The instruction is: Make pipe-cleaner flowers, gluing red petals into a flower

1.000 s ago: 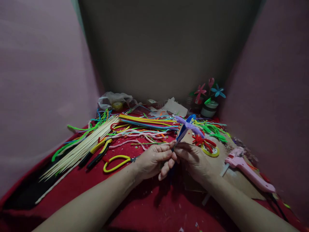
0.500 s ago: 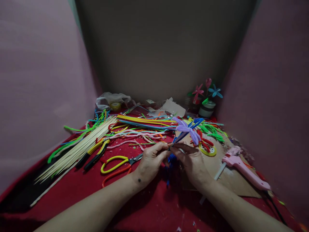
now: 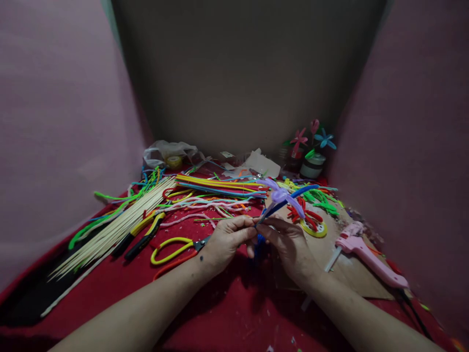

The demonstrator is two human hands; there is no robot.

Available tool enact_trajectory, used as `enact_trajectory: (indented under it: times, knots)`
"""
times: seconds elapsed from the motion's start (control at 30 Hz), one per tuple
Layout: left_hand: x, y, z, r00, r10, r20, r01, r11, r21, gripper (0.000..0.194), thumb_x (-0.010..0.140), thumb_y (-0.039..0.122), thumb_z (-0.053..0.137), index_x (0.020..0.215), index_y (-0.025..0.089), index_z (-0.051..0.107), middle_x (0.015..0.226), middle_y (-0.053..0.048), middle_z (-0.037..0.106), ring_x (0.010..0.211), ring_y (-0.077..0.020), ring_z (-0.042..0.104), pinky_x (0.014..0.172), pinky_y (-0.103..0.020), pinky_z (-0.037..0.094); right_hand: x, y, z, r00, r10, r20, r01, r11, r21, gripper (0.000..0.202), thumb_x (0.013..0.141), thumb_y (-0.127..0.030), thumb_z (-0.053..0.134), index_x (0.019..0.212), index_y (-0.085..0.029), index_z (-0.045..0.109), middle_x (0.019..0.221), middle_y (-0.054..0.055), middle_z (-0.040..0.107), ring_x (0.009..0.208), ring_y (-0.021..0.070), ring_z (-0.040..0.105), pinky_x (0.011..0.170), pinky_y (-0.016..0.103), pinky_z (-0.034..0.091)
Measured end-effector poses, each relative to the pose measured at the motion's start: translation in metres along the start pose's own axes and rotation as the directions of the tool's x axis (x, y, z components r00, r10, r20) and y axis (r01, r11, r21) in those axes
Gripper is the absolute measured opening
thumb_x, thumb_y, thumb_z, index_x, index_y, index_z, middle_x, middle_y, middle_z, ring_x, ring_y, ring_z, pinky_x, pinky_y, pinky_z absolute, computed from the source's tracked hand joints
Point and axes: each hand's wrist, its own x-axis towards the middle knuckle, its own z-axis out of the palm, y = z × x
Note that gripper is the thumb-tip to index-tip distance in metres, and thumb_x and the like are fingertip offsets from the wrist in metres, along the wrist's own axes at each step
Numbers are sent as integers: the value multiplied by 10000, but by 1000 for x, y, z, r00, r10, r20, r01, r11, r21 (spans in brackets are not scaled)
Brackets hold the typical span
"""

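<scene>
Between my two hands is a pipe-cleaner flower (image 3: 280,195) with purple petals, its head leaning up and to the right. A blue pipe cleaner (image 3: 302,193) runs beside the flower and sticks out past it. My left hand (image 3: 231,239) pinches the lower end of the stem with thumb and forefinger. Right beside it, my right hand (image 3: 287,240) is closed in a pinch on the same stem, just below the petals. More blue pipe cleaner hangs under the fingers, partly hidden in shadow. Yellow-and-red-handled scissors (image 3: 175,250) lie left of my left hand.
Left are pliers (image 3: 141,234) and a bundle of wooden sticks (image 3: 117,225). Pipe cleaners (image 3: 220,185) lie behind my hands. A pink glue gun (image 3: 370,256) rests on cardboard (image 3: 346,274) at right, near a yellow ring (image 3: 318,231). Finished flowers in jars (image 3: 313,165) stand at the back.
The purple flower has turned in my fingers, and the blue pipe cleaner now points farther right. My hands stay pinched together in nearly the same place.
</scene>
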Motion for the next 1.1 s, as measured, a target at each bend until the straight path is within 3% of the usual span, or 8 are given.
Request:
enact_trajectory:
  times: [0.17,0.37,0.5,0.67,0.77,0.87,1.0,1.1]
  knots:
    - [0,-1,-2,997,-17,80,22,998,-62,182,796,237,536,655,126,566,479,20,561,408,-68,501,520,-196,402,0,1,2,994,82,67,-91,986,143,163,739,-276,634,864,-206,711,627,-8,565,588,116,471,557,252,377]
    - [1,-2,-4,991,-54,123,70,989,-129,185,791,256,554,672,114,557,522,8,579,392,-66,519,487,-186,399,1,-2,0,997,17,74,-25,994,104,131,715,-257,652,811,-205,725,617,-8,592,604,119,487,592,254,391]
    - [1,-5,-4,980,-113,163,145,969,-201,158,779,272,564,768,114,570,598,-4,602,383,-81,538,430,-194,419,3,1,-1,997,29,70,-35,996,87,171,710,-293,653,841,-207,718,666,4,614,617,133,513,598,265,404]
    - [1,-5,-4,960,-113,257,178,953,-246,187,780,299,553,765,112,555,599,-10,597,360,-87,534,389,-192,405,0,-5,3,996,41,76,-46,997,63,139,704,-327,641,766,-226,713,571,2,587,559,153,520,560,282,422]
    - [0,-1,-2,967,-106,233,139,982,-129,218,820,309,498,741,115,555,617,-11,588,403,-78,545,446,-196,423,-1,-6,6,994,88,68,-96,985,141,111,701,-325,642,741,-237,697,574,-11,572,544,146,521,547,276,421]
    - [-4,2,3,990,-62,126,50,994,95,161,808,267,512,786,125,584,670,-1,581,504,-75,562,547,-201,449,0,-5,4,995,86,-49,-79,990,120,78,677,-293,669,675,-215,678,674,-10,594,605,130,522,584,251,410]
    - [-8,-3,7,998,65,-20,-53,925,377,118,785,222,522,837,157,606,671,22,559,515,-75,541,528,-193,435,1,-6,1,998,34,-47,-38,993,-110,111,718,-297,634,712,-198,684,720,4,613,637,134,508,587,244,385]
    - [-9,-4,5,997,66,-37,-49,934,355,174,819,265,475,775,151,599,594,31,528,434,-67,521,465,-189,412,1,-7,0,1000,14,7,-12,978,-207,145,742,-313,608,712,-195,686,663,0,596,602,131,485,561,245,369]
